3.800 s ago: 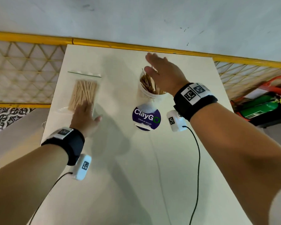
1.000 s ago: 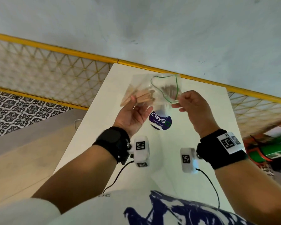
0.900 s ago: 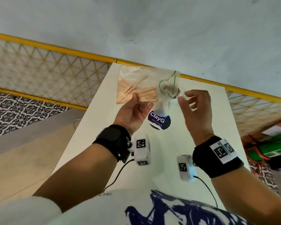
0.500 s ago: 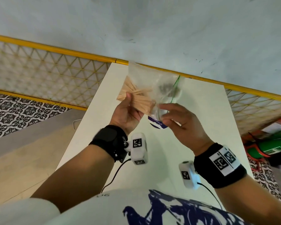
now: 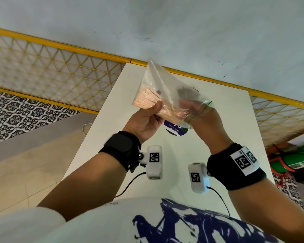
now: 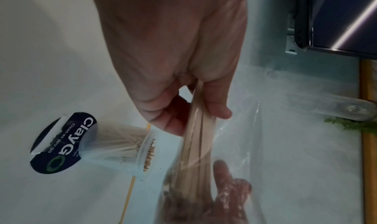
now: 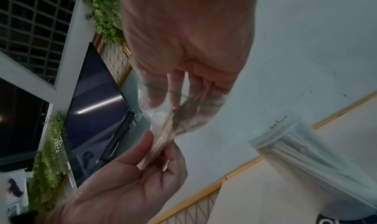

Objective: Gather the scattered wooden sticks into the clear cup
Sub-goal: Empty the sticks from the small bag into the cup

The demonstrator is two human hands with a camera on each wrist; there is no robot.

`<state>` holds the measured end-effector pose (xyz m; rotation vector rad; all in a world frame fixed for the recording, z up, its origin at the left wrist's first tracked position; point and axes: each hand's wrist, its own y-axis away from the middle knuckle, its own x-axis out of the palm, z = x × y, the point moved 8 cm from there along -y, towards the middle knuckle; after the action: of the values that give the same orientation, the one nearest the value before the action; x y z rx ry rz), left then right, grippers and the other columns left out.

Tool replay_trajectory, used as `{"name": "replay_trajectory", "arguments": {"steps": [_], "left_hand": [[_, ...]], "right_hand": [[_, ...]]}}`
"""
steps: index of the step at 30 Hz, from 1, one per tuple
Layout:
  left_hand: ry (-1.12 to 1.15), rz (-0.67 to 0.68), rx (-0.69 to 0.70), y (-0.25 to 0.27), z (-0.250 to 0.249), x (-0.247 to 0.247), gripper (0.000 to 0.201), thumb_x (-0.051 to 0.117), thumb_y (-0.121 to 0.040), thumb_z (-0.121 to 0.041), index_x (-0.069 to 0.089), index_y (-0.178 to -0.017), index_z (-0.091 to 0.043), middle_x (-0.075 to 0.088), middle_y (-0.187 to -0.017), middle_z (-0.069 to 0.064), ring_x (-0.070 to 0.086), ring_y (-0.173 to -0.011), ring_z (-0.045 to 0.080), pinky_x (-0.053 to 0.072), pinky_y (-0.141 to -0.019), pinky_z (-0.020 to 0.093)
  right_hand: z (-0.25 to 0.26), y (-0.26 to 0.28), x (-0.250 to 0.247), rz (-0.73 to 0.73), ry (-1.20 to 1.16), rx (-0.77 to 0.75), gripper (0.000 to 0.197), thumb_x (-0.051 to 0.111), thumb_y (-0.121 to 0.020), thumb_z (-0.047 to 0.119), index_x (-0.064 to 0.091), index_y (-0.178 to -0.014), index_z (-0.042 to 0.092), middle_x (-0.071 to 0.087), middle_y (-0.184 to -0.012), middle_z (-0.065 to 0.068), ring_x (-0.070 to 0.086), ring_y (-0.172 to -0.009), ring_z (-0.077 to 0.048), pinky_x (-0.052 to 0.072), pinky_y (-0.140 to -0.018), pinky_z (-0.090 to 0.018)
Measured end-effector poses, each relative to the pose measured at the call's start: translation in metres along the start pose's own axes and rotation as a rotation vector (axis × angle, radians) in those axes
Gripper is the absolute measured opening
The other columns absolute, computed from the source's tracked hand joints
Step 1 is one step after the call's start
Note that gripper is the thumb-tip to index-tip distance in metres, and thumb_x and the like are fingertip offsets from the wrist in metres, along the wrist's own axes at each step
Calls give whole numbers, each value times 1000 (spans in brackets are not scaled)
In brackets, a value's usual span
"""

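Currently left hand pinches zip bag of wooden sticks; right hand fingers reach inside it, grip unclear, screening the clear cup mid-tabletop.

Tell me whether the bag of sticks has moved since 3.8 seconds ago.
Yes. The plastic bag lay flat on the table, left of the clear cup; now it is lifted off the table, held by the left hand and right hand.

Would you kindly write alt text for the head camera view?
Both hands hold a clear plastic bag of wooden sticks above a white table: left hand pinching the sticks through it, right hand reaching into its mouth. The clear cup stands behind.
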<state>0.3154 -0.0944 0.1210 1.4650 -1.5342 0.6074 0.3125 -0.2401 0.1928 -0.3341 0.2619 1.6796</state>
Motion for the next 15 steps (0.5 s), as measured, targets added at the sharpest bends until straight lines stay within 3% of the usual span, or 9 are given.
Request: {"name": "replay_trajectory", "arguments": {"steps": [2, 5, 7, 9, 10, 12, 15], "left_hand": [[-5, -10, 23, 0, -3, -1, 19, 51, -92, 1, 62, -100, -11, 73, -87, 3, 71, -81, 14, 58, -73, 25], [-22, 2, 52, 1, -4, 0, 22, 48, -93, 4, 62, -98, -11, 73, -86, 2, 71, -80, 12, 58, -72, 24], [-51, -19, 59, 1, -4, -1, 20, 50, -92, 3, 64, -94, -12, 73, -85, 2, 70, -80, 11, 58, -74, 23], [-124, -67, 52, 0, -3, -6, 23, 54, -91, 0, 70, -82, -13, 71, -81, 0, 68, -75, 10, 57, -68, 20], [-169, -97, 51, 0, -3, -9, 27, 57, -90, -2, 73, -74, -15, 69, -80, 1, 64, -74, 10, 55, -65, 18], [-236, -142, 27, -1, -1, -13, 27, 61, -88, -4, 75, -67, -14, 62, -80, 2, 56, -71, 10, 54, -61, 18], [-309, -145, -24, 0, 3, -13, 4, 66, -83, -11, 68, -85, -13, 68, -77, -2, 58, -67, 10, 56, -64, 23]], "right_hand": [[-2, -3, 7, 52, -18, 36, 49, 61, -79, -15, 65, -115, 18, 67, -108, 2, 68, -89, -7, 54, -89, -25], [-6, -5, 14, 128, -126, 172, 46, 59, -80, -16, 63, -118, 11, 63, -107, -5, 62, -91, -19, 50, -81, -21], [-7, -9, 14, 121, -103, 187, 43, 58, -82, -14, 64, -116, 11, 68, -94, -2, 64, -82, -16, 50, -72, -19], [-10, -12, 12, 98, -172, 229, 41, 54, -87, -10, 60, -122, 10, 72, -72, 12, 67, -67, -3, 51, -63, -12], [-13, -13, 12, 97, -187, 229, 39, 53, -90, -6, 60, -124, 11, 71, -69, 15, 66, -64, 2, 52, -63, -12], [-15, -13, 9, 93, -128, 202, 28, 60, -88, 5, 68, -112, 18, 70, -84, 15, 67, -77, -1, 52, -74, -20], [-18, -12, 12, 153, -40, 214, 23, 62, -86, 6, 69, -89, 28, 68, -90, 8, 64, -86, -9, 50, -87, -32]]}}
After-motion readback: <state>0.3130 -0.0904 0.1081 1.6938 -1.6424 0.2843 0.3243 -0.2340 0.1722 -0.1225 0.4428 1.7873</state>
